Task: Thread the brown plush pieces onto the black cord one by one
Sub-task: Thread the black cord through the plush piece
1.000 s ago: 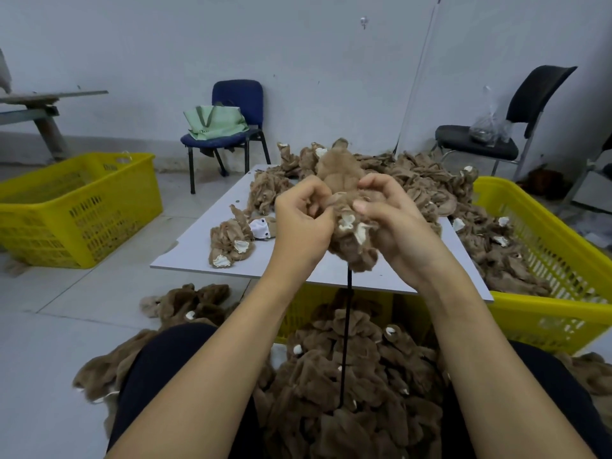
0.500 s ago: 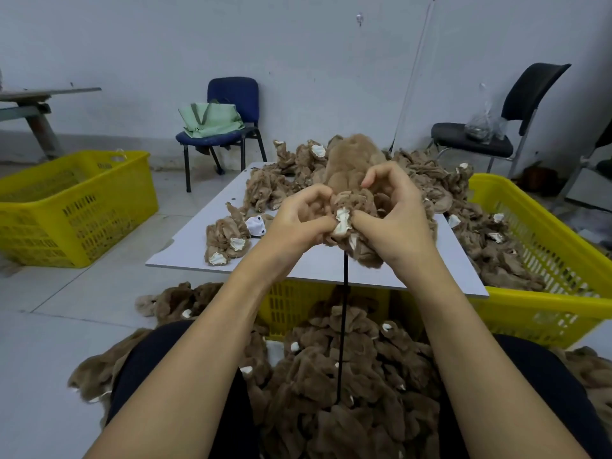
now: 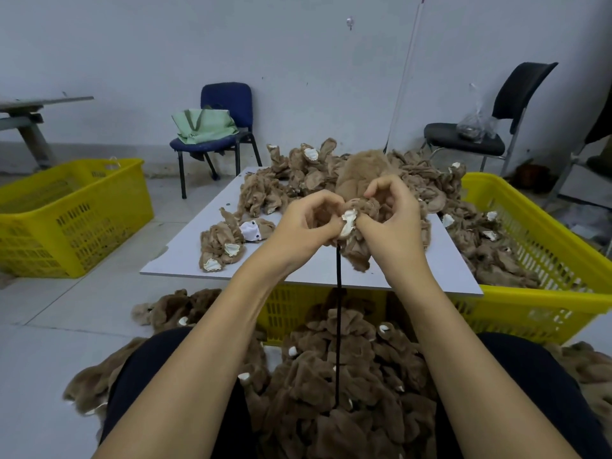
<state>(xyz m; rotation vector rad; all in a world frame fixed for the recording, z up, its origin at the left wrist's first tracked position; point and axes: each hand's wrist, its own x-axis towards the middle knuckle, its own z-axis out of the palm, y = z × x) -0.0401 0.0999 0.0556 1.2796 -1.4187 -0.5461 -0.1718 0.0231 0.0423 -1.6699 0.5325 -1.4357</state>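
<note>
A brown plush piece with a white patch is held up in front of me over the near edge of the white board. My left hand pinches its left side and my right hand grips its right side, fingers curled into the fabric. A black cord hangs straight down from under the piece into a heap of threaded brown plush pieces between my knees. More loose brown pieces are piled on the board behind my hands.
A small clump of plush lies at the board's left. A yellow crate with plush stands at the right, another yellow crate at the left. A blue chair with a green bag and a black chair stand by the wall.
Both hands with the plush piece have stayed nearly in place, the fingers shifting slightly on the fabric. The cord still hangs straight below.
</note>
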